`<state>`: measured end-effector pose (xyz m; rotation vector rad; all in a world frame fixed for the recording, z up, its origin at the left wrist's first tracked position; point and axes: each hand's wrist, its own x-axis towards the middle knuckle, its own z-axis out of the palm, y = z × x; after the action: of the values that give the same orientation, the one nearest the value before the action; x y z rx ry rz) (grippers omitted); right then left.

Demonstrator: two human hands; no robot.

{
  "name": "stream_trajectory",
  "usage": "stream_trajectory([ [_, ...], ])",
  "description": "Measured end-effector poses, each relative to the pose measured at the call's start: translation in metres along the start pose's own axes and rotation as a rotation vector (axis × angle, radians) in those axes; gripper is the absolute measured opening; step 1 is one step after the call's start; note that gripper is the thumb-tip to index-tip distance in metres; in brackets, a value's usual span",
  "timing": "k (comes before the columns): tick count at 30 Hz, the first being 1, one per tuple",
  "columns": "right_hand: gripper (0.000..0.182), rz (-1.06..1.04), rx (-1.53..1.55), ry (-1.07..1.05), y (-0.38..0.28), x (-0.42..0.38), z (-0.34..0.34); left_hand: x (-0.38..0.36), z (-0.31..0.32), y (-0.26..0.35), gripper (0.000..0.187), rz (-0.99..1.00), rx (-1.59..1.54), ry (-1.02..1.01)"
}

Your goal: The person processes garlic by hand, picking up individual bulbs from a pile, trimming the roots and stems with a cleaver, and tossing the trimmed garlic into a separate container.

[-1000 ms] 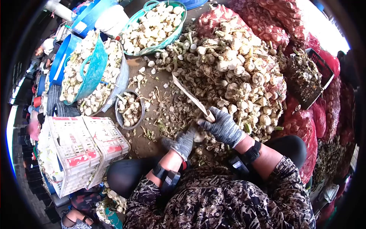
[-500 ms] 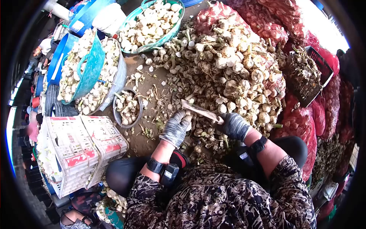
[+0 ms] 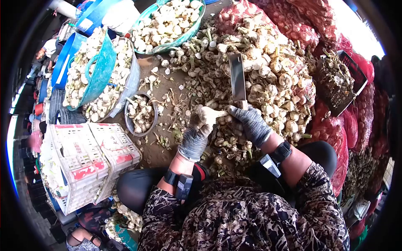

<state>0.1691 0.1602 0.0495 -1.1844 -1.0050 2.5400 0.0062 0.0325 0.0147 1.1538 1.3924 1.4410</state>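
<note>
Gloved in grey, my left hand [image 3: 194, 137] is closed round a garlic bulb [image 3: 206, 114], its stem pointing right toward my other hand. My right hand [image 3: 253, 122], in a matching glove, grips a knife [image 3: 237, 79] by the handle. The broad blade stands up, pointing away from me, and the fingertips are right at the end of the garlic stem. Beyond and to the right of both hands lies a big heap of garlic [image 3: 268, 71] with stems on. A small round bucket [image 3: 127, 121] of garlic stands left of my left hand.
White crates [image 3: 86, 154] stand at left. Behind them are teal tubs [image 3: 99, 79] and a green basin [image 3: 200, 26] filled with garlic. Red mesh sacks [image 3: 331, 136] line the right side, near a black crate [image 3: 359, 81]. Scraps litter the ground [image 3: 161, 100].
The knife has swung from lying across between my hands to pointing upright and away. My left hand has risen slightly, and the garlic bulb in it now shows plainly.
</note>
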Motion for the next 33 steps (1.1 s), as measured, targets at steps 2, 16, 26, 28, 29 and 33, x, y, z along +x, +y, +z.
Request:
stream_trajectory([
  [2, 0.016, 0.021, 0.17, -0.049, 0.014, 0.006, 0.001, 0.009, -0.005, -0.013, 0.033, 0.362, 0.571, -0.014],
  [16, 0.026, -0.563, -1.63, -0.084, -0.002, -0.035, 0.004, -0.037, -0.031, -0.094, 0.058, 0.044, 0.785, -0.237],
  [26, 0.026, -0.487, -1.727, -0.049, 0.031, -0.005, -0.02, -0.057, -0.027, -0.074, 0.047, 0.108, 0.7, -0.22],
  [28, 0.031, -0.494, -1.684, -0.064, 0.031, -0.002, -0.026, -0.05, -0.023, -0.061, 0.045, 0.13, 0.736, -0.261],
  [29, 0.035, -0.456, -1.704, -0.066, 0.033, 0.001, -0.028, -0.05, -0.021, -0.061, 0.044, 0.191, 0.785, -0.237],
  [33, 0.036, -0.441, -1.688, 0.01, 0.042, 0.008, -0.036, -0.048, -0.018, -0.042, 0.052, 0.103, 0.627, -0.135],
])
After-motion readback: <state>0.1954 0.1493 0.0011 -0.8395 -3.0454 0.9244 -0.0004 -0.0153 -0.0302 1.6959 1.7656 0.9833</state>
